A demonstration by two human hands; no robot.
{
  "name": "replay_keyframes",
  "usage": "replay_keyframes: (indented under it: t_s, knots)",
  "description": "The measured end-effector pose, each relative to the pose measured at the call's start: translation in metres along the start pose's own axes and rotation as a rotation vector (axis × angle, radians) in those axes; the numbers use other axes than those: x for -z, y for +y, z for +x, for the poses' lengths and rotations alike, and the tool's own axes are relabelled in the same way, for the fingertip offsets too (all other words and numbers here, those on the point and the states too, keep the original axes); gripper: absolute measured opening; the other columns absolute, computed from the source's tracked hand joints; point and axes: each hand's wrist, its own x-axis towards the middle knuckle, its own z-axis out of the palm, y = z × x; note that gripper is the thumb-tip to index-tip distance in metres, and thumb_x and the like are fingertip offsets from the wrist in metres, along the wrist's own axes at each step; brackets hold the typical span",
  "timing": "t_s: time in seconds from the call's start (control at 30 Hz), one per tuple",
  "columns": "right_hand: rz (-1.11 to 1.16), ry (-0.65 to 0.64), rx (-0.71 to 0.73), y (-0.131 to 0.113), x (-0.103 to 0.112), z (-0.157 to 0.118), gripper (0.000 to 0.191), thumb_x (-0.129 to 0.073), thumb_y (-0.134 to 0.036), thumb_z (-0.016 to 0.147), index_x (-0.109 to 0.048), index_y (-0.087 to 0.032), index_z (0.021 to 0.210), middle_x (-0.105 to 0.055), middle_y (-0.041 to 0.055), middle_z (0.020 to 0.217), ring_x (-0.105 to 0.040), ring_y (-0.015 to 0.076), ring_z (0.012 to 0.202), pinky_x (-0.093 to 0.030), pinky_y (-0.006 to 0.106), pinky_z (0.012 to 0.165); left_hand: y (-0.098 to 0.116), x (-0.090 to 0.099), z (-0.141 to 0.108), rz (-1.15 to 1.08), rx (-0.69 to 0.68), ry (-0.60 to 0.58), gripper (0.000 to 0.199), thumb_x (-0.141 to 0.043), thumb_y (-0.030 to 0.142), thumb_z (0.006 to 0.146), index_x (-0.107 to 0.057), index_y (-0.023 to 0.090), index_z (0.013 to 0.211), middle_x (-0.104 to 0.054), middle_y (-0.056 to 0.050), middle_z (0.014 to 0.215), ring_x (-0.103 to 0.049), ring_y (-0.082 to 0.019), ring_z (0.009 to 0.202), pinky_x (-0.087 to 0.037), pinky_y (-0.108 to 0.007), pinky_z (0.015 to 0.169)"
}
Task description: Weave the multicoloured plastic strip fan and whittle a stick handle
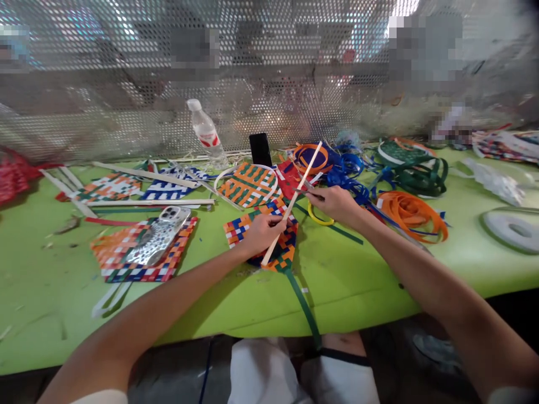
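Observation:
My left hand [266,231] is closed on a pale, flat wooden-looking strip [311,165] that slants up and away from me. My right hand [332,202] is closed on what looks like a pair of scissors [301,191], its dark metal part against the strip; the fingers hide most of it. Under my left hand lies a woven piece [236,229] of orange, blue and white bands, with a green band [304,306] trailing over the table's front edge. A yellow loop [320,217] shows below my right hand; whether it is part of the tool I cannot tell.
On the green table [227,303] a patterned phone [162,238] rests on another woven piece [109,247] at left. Behind stand a water bottle [206,132] and a black phone [260,148]. Coiled orange bands [410,216] and a white roll [511,230] lie right. A perforated metal screen [261,84] closes the back.

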Motion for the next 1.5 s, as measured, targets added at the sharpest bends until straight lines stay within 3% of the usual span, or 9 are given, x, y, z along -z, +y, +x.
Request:
replay_keyframes:
  t_s: [0.13, 0.3, 0.7, 1.5]
  knots:
    - [-0.009, -0.004, -0.002, 0.001, -0.001, -0.001, 0.046, -0.048, -0.051, 0.102, -0.079, -0.027, 0.124, -0.079, 0.0083, 0.087, -0.068, 0.0197, 0.070, -0.031, 0.028, 0.060, -0.003, -0.001, 0.000, 0.003, 0.001, 0.000, 0.043, -0.053, 0.048, 0.096, -0.070, 0.014, 0.076, -0.044, 0.003, 0.058, -0.035, -0.010, 0.055, -0.022, -0.026, 0.054]
    - [0.032, -0.016, -0.014, 0.000, -0.002, -0.006, 0.042, -0.047, -0.046, 0.102, -0.081, -0.026, 0.117, -0.081, 0.0090, 0.096, -0.069, 0.0196, 0.073, -0.033, 0.028, 0.061, 0.000, -0.003, 0.001, 0.008, -0.023, -0.013, 0.044, -0.053, 0.049, 0.095, -0.062, 0.016, 0.068, -0.043, 0.003, 0.058, -0.035, -0.010, 0.056, -0.023, -0.026, 0.055]
    - [0.087, -0.047, 0.063, 0.000, -0.010, -0.012, 0.044, -0.045, -0.049, 0.103, -0.081, -0.024, 0.105, -0.077, 0.0062, 0.084, -0.065, 0.0182, 0.068, -0.033, 0.028, 0.062, 0.003, -0.003, 0.000, 0.026, -0.006, -0.034, 0.044, -0.050, 0.048, 0.098, -0.057, 0.016, 0.068, -0.041, 0.004, 0.058, -0.036, -0.010, 0.056, -0.024, -0.026, 0.055]
    - [0.123, -0.065, 0.079, -0.008, -0.013, -0.015, 0.043, -0.046, -0.049, 0.103, -0.080, -0.023, 0.107, -0.076, 0.0069, 0.084, -0.062, 0.0184, 0.067, -0.033, 0.029, 0.063, 0.010, -0.004, -0.002, 0.039, -0.006, -0.035, 0.040, -0.052, 0.045, 0.098, -0.055, 0.017, 0.069, -0.047, 0.002, 0.060, -0.040, -0.011, 0.058, -0.027, -0.026, 0.056]
